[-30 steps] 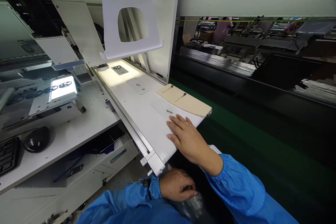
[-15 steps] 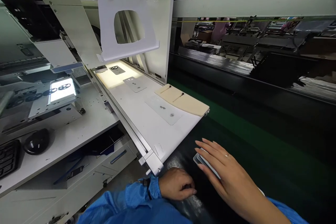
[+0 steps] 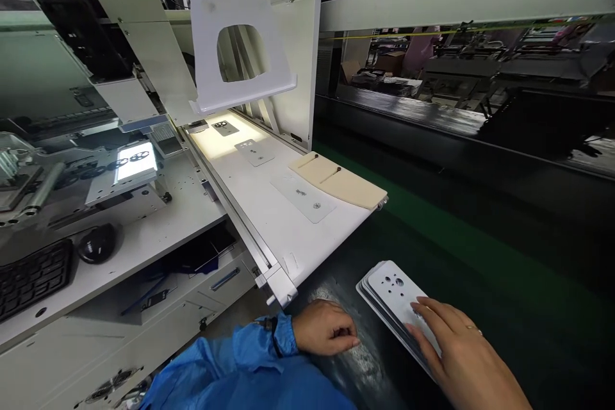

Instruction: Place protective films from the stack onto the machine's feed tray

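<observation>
Looking down from head height, we see our right hand (image 3: 461, 352) at the lower right of the frame, fingers stretched out and laid flat on a stack of thin white plates with small round holes (image 3: 391, 285). The stack lies on a dark glossy surface (image 3: 365, 365), just below the near end of a long white conveyor tray (image 3: 288, 237). The hand is not closed around the stack: its fingertips rest on the near half of the top plate, and the thumb is out of sight. Our left hand (image 3: 327, 328), at the lower centre and emerging from a bright blue sleeve (image 3: 250, 365), is curled into a loose fist on the same dark surface, apart from the stack; we cannot tell whether it encloses anything. On the tray, running toward the upper left, lie flat pale sheets with dark marks (image 3: 303, 197), the nearest just beside a beige pad carrying two black-headed pins (image 3: 343, 182). A white bracket with a rounded window (image 3: 240, 51) hangs above the tray's lit far end. A black mouse (image 3: 97, 243) and a black keyboard (image 3: 31, 275) sit at the left edge. The plates are slightly fanned, so we judge that light, even pressure from flat fingers, with the edges squared up, would handle them best.
</observation>
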Demonstrator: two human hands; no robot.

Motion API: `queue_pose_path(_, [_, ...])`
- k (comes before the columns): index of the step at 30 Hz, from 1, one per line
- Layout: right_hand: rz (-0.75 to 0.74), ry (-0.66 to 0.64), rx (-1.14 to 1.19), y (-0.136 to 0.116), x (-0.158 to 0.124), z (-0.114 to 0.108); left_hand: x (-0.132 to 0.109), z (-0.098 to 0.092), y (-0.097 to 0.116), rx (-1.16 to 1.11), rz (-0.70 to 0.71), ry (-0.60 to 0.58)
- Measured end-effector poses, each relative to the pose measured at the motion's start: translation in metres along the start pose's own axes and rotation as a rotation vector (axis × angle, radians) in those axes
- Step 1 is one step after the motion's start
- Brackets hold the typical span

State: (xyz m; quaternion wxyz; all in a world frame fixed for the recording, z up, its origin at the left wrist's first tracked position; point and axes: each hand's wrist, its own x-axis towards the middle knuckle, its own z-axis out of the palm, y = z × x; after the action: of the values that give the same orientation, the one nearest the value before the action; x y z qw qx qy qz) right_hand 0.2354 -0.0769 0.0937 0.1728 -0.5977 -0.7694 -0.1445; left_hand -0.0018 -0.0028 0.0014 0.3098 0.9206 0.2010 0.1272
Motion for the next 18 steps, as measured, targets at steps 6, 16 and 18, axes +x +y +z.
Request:
queue_pose_path(6, [-0.021, -0.062, -0.033, -0.0023, -0.0058, 0.0083, -0.0002, -0.0022, 0.0016, 0.014, -0.009, 0.007])
queue_pose_path(16, [-0.110, 0.039, -0.133, -0.0030, -0.0010, 0.0046, 0.0004, -0.0018, 0.0008, -0.008, -0.013, 0.006])
queue_pose_path(18, [-0.117, 0.052, -0.150, -0.0045, -0.0001, 0.0050, 0.0007, -0.0013, 0.0007, -0.004, -0.008, 0.010])
